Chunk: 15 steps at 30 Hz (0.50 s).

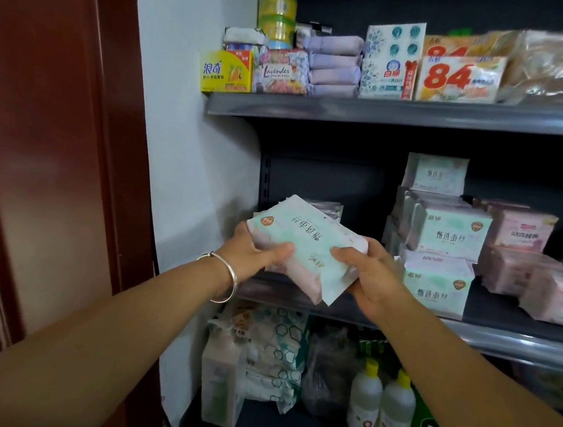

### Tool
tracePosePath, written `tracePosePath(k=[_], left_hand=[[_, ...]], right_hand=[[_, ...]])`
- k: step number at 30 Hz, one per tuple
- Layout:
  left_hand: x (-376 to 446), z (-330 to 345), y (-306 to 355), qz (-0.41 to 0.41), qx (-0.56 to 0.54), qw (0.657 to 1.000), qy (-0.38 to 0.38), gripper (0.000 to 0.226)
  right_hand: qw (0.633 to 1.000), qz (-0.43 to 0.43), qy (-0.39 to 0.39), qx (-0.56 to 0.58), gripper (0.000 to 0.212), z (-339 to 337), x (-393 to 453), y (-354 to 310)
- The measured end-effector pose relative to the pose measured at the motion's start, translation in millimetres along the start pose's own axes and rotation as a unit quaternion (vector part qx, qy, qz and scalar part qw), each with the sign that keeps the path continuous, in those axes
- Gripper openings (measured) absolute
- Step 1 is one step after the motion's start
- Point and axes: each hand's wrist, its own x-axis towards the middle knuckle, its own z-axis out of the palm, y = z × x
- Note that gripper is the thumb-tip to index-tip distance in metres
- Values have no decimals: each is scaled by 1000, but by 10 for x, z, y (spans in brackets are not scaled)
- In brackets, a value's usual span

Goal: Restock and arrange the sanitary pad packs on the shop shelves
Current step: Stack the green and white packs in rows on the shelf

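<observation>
**Pad pack held at the middle shelf**

Both hands grip one pale green-and-pink pad pack [306,248], print upside down, in front of the middle shelf [506,338]. Left hand [253,254] (silver bangle [224,277] on wrist): fingers curled round the pack's left end. Right hand [368,273]: fingers curled round its right end. Matching packs [445,235] stacked just right.

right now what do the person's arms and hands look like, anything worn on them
Both forearms are bare, with no sleeves in view and no gloves. The left hand has a thin silver bangle at the wrist. The right hand shows no jewellery or watch.
</observation>
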Motion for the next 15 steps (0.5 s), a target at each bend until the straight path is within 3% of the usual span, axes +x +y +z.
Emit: tracePosePath(k=[2, 4, 6, 9, 11, 13, 15], left_hand=[[-20, 23, 68, -74, -103, 992, -20, 54], [13, 22, 109, -117, -195, 974, -20, 39], [46, 8, 166, -115, -256, 960, 7, 25], [147, -43, 262, -77, -243, 965, 62, 20], [225, -112, 341, -14, -180, 980, 89, 23], [279, -210, 440, 70, -9, 991, 114, 37], [358, -279, 483, 152, 192, 965, 96, 54]], right_hand=[[1000, -23, -9, 4, 35, 45, 24, 24], [999, -31, -23, 8, 35, 60, 53, 51], [998, -29, -45, -16, 37, 67, 81, 72], [990, -12, -87, -112, 46, 77, 139, 105], [979, -12, -94, -182, 57, 79, 190, 115], [974, -40, -67, -214, 68, 67, 253, 90], [968, -81, -39, -235, 73, 43, 330, 48]])
